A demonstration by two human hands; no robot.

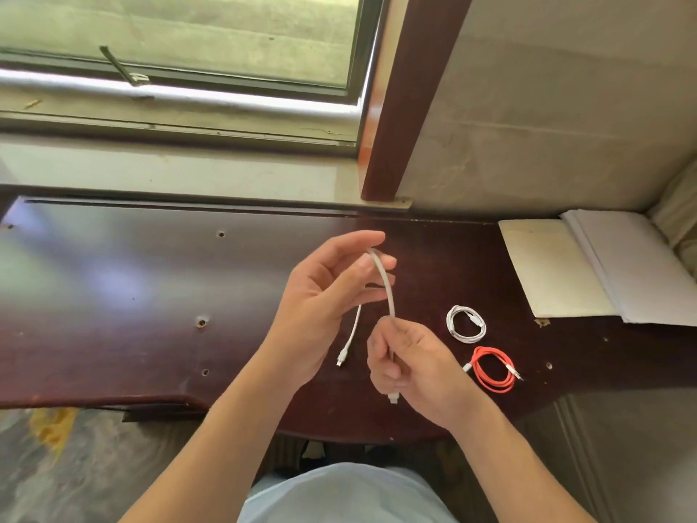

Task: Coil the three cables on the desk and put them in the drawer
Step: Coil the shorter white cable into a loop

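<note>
Dark red-brown wood makes up the desk (151, 296), which runs under a window (181, 43) and carries a stack of papers (588, 269) at its far right corner. Above the middle of the desk the left hand (317, 307) is spread, fingers loosely apart, with the white cable (384, 281) arching over its fingertips; one plug end dangles below the palm. The right hand (411, 368) is closed in a fist around the cable's other end, the plug poking out underneath. To the right lie a coiled white cable (466, 324) and, nearer, a coiled red cable (495, 369), both apart from the hands. This looks like the third and last coil. To do it well, wind even loops round the left fingers, feed slack steadily from the right, and avoid kinks near the plugs. No drawer is visible.
</note>
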